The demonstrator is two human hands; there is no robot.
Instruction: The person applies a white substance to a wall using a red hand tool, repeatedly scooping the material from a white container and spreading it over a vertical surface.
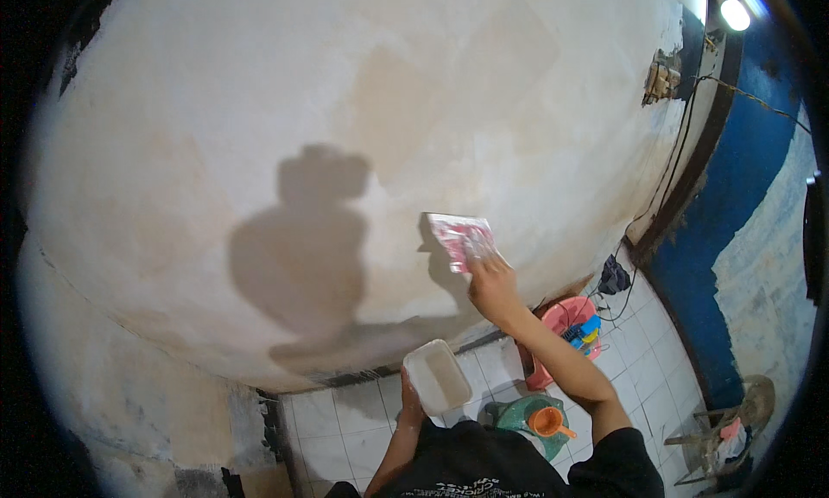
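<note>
My right hand [494,291] grips a flat putty scraper [460,237], its blade smeared white over pink-red. The scraper's straight upper edge lies at the pale, patchy wall [535,170], and its shadow falls just to the left. Lower down, my left hand [411,403] holds a white rectangular tub [468,384] by its left side, with the open top facing up. Off-white material seems to coat the inside; how full it is I cannot tell. The left fingers are partly hidden behind the tub.
Below my right forearm, a pink basin [537,375] holds blue and yellow items. An orange dipper [546,422] rests on something green nearby. A black bundle [614,276] and loose cables lie by the corner. A chair [756,403] stands right; a lit lamp [735,14] hangs above.
</note>
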